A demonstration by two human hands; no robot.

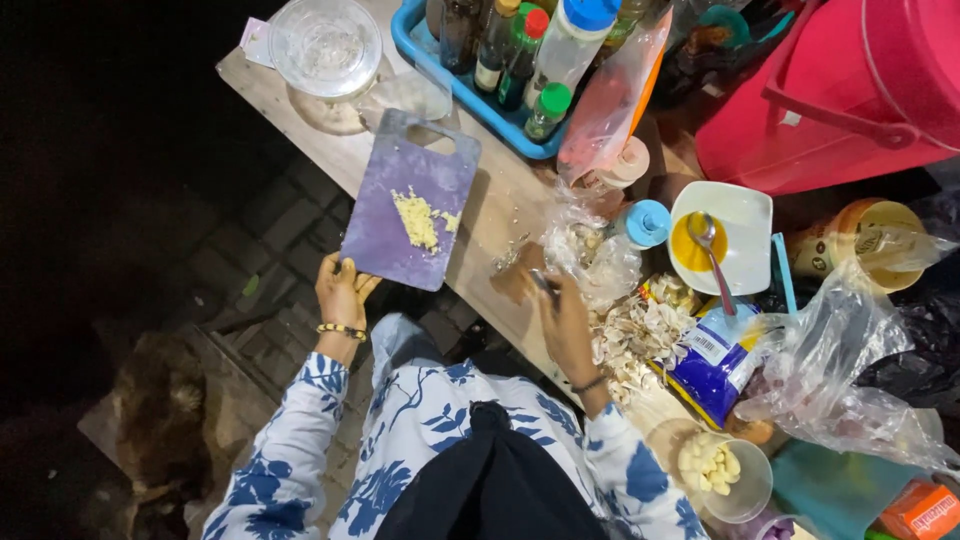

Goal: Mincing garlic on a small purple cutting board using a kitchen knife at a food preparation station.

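From the head camera I see my left hand (340, 292) clamped on the purple cutting board's (408, 200) near edge, chopped garlic (420, 218) mid-board. Right hand (562, 318) grips a knife (543, 283), I judge, between chops. The board's long axis runs from 7 to 1 o'clock, handle hole far. Next needs the blade brought over.
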